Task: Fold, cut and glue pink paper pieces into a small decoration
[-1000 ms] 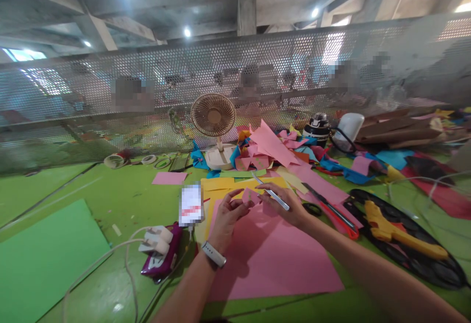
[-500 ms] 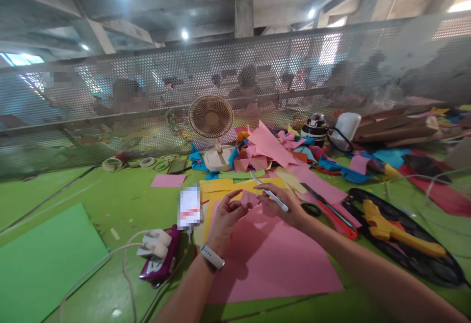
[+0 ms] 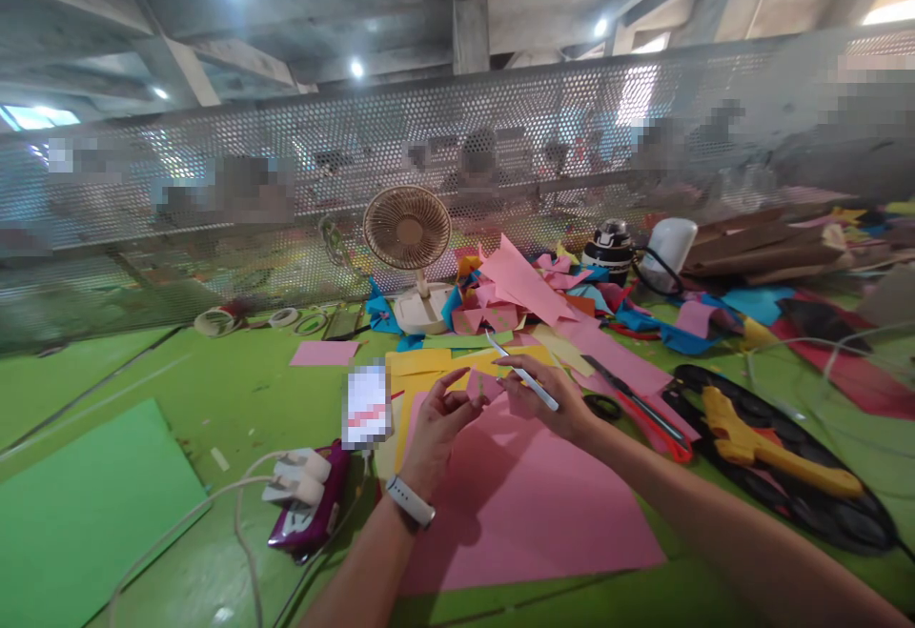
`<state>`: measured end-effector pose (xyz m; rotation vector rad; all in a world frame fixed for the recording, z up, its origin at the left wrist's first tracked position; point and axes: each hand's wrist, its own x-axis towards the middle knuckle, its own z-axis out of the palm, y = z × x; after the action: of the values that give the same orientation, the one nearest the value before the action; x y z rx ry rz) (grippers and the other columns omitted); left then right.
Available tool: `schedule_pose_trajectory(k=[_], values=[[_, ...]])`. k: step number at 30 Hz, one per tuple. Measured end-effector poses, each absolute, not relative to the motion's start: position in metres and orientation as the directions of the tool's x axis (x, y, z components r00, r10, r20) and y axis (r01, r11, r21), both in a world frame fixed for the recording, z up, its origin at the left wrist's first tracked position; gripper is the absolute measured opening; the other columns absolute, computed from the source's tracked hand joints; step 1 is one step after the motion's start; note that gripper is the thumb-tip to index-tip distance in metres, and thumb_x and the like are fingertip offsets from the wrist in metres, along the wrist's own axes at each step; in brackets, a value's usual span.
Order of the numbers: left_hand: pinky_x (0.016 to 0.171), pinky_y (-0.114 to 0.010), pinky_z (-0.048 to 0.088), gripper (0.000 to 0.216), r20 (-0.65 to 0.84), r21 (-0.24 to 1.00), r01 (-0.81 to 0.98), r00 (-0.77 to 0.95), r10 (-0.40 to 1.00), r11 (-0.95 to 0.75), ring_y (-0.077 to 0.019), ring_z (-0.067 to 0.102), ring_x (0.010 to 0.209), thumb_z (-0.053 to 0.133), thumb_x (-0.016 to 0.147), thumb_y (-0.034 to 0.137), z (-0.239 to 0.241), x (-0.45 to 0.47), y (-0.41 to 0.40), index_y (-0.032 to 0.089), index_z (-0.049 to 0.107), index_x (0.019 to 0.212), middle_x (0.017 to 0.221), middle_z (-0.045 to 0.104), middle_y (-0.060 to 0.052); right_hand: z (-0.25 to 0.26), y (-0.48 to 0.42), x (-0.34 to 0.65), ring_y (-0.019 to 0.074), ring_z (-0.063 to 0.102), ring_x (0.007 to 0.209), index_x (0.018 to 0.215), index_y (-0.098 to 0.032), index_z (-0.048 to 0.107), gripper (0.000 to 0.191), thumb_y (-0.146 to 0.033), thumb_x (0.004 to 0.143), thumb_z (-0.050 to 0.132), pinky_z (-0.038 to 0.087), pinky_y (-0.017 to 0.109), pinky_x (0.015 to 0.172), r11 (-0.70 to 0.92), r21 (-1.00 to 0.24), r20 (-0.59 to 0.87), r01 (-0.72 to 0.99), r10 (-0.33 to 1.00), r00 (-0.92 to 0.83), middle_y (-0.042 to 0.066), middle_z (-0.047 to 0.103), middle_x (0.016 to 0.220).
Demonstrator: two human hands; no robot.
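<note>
My left hand (image 3: 437, 430), with a white band on its wrist, pinches a small pink paper piece (image 3: 481, 384) between thumb and fingers. A slim white tool with a thin pointed tip (image 3: 538, 390) lies across the fingers of my right hand (image 3: 561, 397); its exact kind I cannot make out. The fingertips of my right hand are at the right edge of the small piece. Both hands are above a large pink sheet (image 3: 543, 514), which overlaps yellow sheets (image 3: 421, 362).
A small fan (image 3: 407, 228) stands beside heaped paper scraps (image 3: 525, 280). To the right lie a box cutter (image 3: 636, 404) and a yellow glue gun (image 3: 779, 447) on a black tray (image 3: 850, 523). A phone (image 3: 367, 406), a purple power bank (image 3: 307, 523) and cables are on the left.
The view has shifted very slightly. My hands keep almost the same pose, with the small pink piece and the white tool still in them.
</note>
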<state>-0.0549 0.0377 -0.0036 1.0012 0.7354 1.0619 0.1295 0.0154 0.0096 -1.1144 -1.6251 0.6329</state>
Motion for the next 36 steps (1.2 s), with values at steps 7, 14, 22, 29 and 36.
schedule_pose_trajectory(k=[7,14,22,29,36], values=[[0.083,-0.027,0.041,0.043,0.072,0.96,-0.28,0.239,0.968,-0.002,-0.0159,0.058,0.091,0.07,0.071,0.025,0.008,-0.056,0.032,0.021,0.057,0.111,0.094,0.063,-0.003,0.022,0.014,0.138,0.0127,0.054,0.061,0.11,-0.022,0.059,0.032,-0.033,0.082,0.054,0.043,0.023,0.056,0.415,-0.86,0.4,0.296,0.909,-0.113,0.001,0.061,0.072],[0.071,-0.027,0.042,0.018,0.099,0.995,-0.064,0.466,0.879,-0.079,-0.0153,0.056,0.069,0.065,0.075,0.034,0.019,-0.056,0.029,0.016,0.065,0.077,0.071,0.063,-0.004,0.023,0.015,0.143,0.0145,0.059,0.071,0.11,-0.024,0.061,0.033,-0.038,0.08,0.056,0.046,0.024,0.065,0.453,-0.845,0.387,0.284,0.885,-0.26,0.002,0.063,0.081],[0.068,-0.025,0.041,0.019,0.147,0.989,-0.094,0.44,0.886,-0.117,-0.0138,0.053,0.064,0.06,0.079,0.033,0.02,-0.063,0.034,0.016,0.062,0.07,0.064,0.058,-0.002,0.025,0.023,0.158,0.0135,0.058,0.079,0.115,-0.023,0.057,0.038,-0.035,0.078,0.059,0.045,0.022,0.066,0.379,-0.913,0.353,0.153,0.919,-0.174,0.002,0.061,0.092],[0.057,-0.024,0.041,0.022,0.117,0.955,0.158,0.578,0.808,-0.251,-0.0095,0.049,0.045,0.058,0.081,0.036,0.026,-0.063,0.028,0.016,0.064,0.073,0.052,0.056,0.0,0.03,0.011,0.145,0.0149,0.06,0.076,0.111,-0.022,0.059,0.032,-0.036,0.083,0.054,0.046,0.026,0.07,0.55,-0.769,0.436,0.327,0.825,-0.36,0.003,0.065,0.086],[0.043,-0.018,0.034,0.028,-0.009,0.987,0.129,0.63,0.776,-0.094,-0.0078,0.046,0.042,0.057,0.081,0.04,0.025,-0.073,0.037,0.014,0.057,0.073,0.053,0.056,0.0,0.039,0.02,0.174,0.0194,0.06,0.094,0.118,-0.019,0.056,0.032,-0.023,0.09,0.04,0.043,0.031,0.081,0.586,-0.416,0.464,0.696,0.794,-0.392,0.009,0.065,0.107]])
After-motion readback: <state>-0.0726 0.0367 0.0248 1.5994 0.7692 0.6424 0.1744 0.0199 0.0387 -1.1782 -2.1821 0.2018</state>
